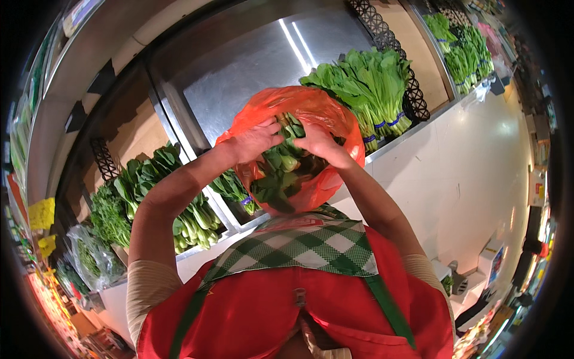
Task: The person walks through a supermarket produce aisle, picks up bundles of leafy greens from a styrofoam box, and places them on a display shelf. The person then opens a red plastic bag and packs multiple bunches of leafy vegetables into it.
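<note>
An orange-red plastic bag (293,99) gapes in front of my chest, over the edge of the display counter. Inside it lie dark green leafy greens (278,173), with pale stems showing among the leaves. My left hand (258,141) reaches over the bag's left rim, its fingers curled against the greens. From the other side my right hand (318,143) reaches in, thumb and fingers closed on the same greens. Parts of both hands' fingertips are hidden among the leaves. The bag's bottom is out of sight.
Bunched greens with blue bands (373,90) lie on the steel counter (239,78) at right. Left of a metal divider (179,119) are bok choy (200,221) and frilly greens (110,215). Black plastic lattice (412,90) stands beside the bunches. A white panel (454,161) fronts the counter.
</note>
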### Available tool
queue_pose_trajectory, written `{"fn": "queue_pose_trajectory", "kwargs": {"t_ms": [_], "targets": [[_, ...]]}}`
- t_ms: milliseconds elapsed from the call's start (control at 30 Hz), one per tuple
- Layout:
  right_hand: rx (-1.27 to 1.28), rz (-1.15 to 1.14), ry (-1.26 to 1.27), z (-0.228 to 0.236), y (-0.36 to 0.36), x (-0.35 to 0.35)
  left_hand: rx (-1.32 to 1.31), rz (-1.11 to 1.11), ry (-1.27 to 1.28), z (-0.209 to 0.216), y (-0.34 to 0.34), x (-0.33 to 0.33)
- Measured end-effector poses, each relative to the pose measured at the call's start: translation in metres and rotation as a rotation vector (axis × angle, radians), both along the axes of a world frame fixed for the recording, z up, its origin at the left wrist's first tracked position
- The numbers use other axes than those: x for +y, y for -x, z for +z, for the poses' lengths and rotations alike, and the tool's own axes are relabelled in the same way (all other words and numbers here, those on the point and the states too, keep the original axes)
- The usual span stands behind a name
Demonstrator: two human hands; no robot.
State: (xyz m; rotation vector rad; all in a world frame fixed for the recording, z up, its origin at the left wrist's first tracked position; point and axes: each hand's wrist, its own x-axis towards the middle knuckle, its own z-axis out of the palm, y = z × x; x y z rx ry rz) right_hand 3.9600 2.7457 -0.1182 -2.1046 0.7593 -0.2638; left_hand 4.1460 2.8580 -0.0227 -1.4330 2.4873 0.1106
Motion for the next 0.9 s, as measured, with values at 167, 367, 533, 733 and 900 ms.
{"fn": "queue_pose_trajectory", "kwargs": {"t_ms": [167, 367, 533, 733, 900], "targets": [[0.054, -0.006, -0.106, 0.017, 0.012, 0.025, -0.113, -0.096, 0.155, -0.004, -0.004, 0.007], [-0.235, -0.039, 0.22, 0.004, 0.012, 0.061, -0.051, -0.155, 0.006, -0.014, 0.003, 0.001], [-0.236, -0.108, -0.242, -0.018, 0.04, 0.094, 0.142, -0.18, -0.188, -0.026, -0.005, 0.006], [-0.296, -0.468, -0.265, -0.021, 0.055, 0.074, -0.049, -0.214, -0.333, -0.039, 0.016, -0.02], [-0.233, -0.372, -0.305, -0.016, 0.065, 0.068, -0.06, -0.507, -0.006, -0.033, 0.005, -0.013]]}}
